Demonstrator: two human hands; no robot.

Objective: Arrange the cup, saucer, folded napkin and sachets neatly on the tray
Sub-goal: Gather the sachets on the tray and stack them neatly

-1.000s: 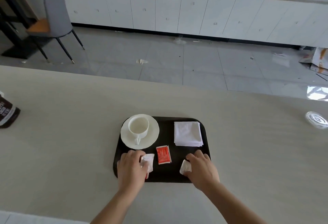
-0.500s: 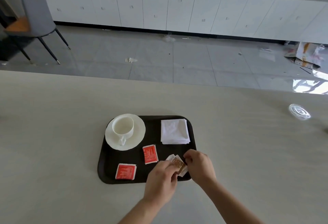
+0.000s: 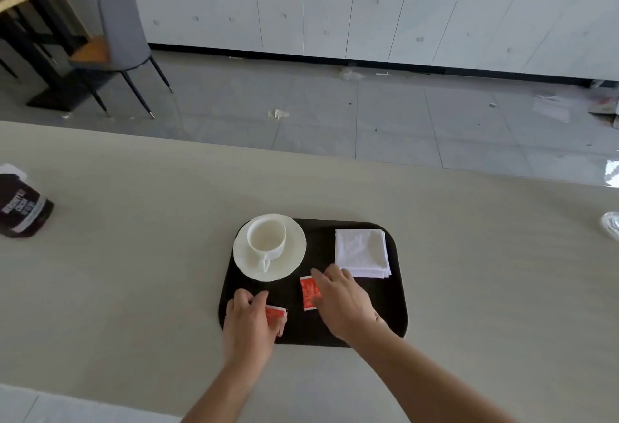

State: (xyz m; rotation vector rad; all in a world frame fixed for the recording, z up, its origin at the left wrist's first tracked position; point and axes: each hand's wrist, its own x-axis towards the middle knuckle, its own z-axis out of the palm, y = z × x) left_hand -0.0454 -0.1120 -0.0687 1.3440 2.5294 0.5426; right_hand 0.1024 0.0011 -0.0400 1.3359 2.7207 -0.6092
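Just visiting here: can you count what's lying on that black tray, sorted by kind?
Cup: 1
Saucer: 1
Folded napkin: 1
Red sachets: 2 in sight
Total: 5 on the tray; the left hand and right hand may hide more.

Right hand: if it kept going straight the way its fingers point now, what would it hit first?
Most likely the near-right rim of the saucer, with the cup behind it. The right hand lies on a red sachet, fingers aimed up-left; its height is unclear.
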